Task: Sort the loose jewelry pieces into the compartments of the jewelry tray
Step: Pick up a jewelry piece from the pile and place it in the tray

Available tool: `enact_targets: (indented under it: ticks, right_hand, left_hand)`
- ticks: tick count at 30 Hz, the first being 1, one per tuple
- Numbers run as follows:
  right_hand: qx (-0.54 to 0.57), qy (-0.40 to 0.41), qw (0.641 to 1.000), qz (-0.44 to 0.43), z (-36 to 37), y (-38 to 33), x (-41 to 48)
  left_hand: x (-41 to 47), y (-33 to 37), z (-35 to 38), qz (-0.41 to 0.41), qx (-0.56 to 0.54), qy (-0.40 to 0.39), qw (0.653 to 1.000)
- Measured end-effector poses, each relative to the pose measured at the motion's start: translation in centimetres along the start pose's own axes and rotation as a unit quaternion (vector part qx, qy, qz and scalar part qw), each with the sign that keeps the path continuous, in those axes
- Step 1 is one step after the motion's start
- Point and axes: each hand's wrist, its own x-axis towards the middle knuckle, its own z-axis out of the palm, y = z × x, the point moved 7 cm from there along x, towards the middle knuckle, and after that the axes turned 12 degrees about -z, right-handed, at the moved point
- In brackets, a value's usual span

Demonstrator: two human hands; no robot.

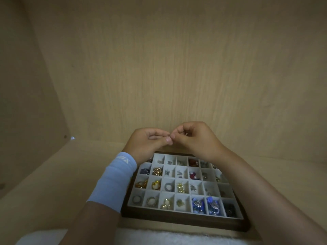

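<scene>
— Above the tray's point(184, 220) far edge, at twelve o'clock from its middle, we have both hands together: left hand point(150, 142) and right hand point(192, 138) meet fingertip to fingertip.

— What do we grip?

— A tiny piece point(170, 137), pinched between the left thumb and forefinger and touched by the right fingertips. Both hands are curled closed around it. Too small to say whether it is a stud or a clasp, and we cannot tell its long axis.

— Which hand is nearer the cells?

— We judge them about equal; the piece sits between the two, and the tray lies at six o'clock from it, below and toward us. The right forearm crosses the tray's three o'clock side, hiding some cells there; the left wrist, in its blue sleeve point(115, 181), covers the nine o'clock edge.

— So the drop goes down and back?

— We think so. Most visible cells already hold something, so choosing the matching one is the hard part.
</scene>
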Motion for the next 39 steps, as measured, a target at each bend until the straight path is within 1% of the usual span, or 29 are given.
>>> enact_targets:
  ticks: [3, 6, 8, 10, 11, 13, 18, 23, 28, 33, 36, 39]
  right_hand:
    - [-0.001, 0.001, 1.0, -0.014, 0.1, 0.1, -0.2]
    - [-0.014, -0.031, 0.999, -0.004, 0.2, 0.4, -0.5]
    - [-0.049, -0.094, 0.994, 0.006, 0.6, 0.5, -0.8]
    - [-0.123, -0.178, 0.976, 0.008, 1.6, 0.5, -1.3]
    - [-0.158, -0.214, 0.964, 0.008, 2.2, 0.4, -1.6]
    - [-0.2, -0.254, 0.946, 0.008, 3.1, 0.3, -1.8]
    - [-0.255, -0.284, 0.924, 0.016, 4.1, 0.1, -2.1]
    - [-0.285, -0.294, 0.912, 0.014, 4.3, -0.4, -2.2]
    - [-0.263, -0.299, 0.917, 0.021, 4.4, 0.0, -2.3]
    - [-0.199, -0.215, 0.955, 0.04, -0.1, -0.7, -2.3]
    - [-0.201, -0.179, 0.961, 0.058, -3.9, -0.2, -3.2]
    - [-0.211, -0.155, 0.962, 0.083, -7.4, 1.2, -5.0]
  left_hand:
    - [0.4, -0.3, -0.1, 0.002, 0.023, -0.01, 1.0]
    - [0.5, -0.4, -0.1, 0.015, 0.088, -0.021, 0.996]
    - [0.5, -0.7, -0.1, 0.006, 0.175, -0.035, 0.984]
    - [0.5, -1.0, -0.1, -0.007, 0.267, -0.038, 0.963]
    - [0.6, -1.1, -0.3, -0.011, 0.295, -0.028, 0.955]
    - [0.7, -1.1, -0.5, -0.012, 0.321, -0.008, 0.947]
    - [0.6, -1.5, 0.1, -0.01, 0.336, -0.005, 0.942]
    - [0.6, -1.7, 0.3, -0.001, 0.337, 0.006, 0.942]
    - [0.7, -1.5, 0.8, 0.017, 0.346, 0.01, 0.938]
    - [0.4, -0.6, 1.9, 0.044, 0.299, 0.016, 0.953]
    - [-0.3, 0.2, 3.7, 0.064, 0.279, 0.007, 0.958]
    - [-1.2, 1.1, 6.6, 0.09, 0.299, -0.024, 0.95]
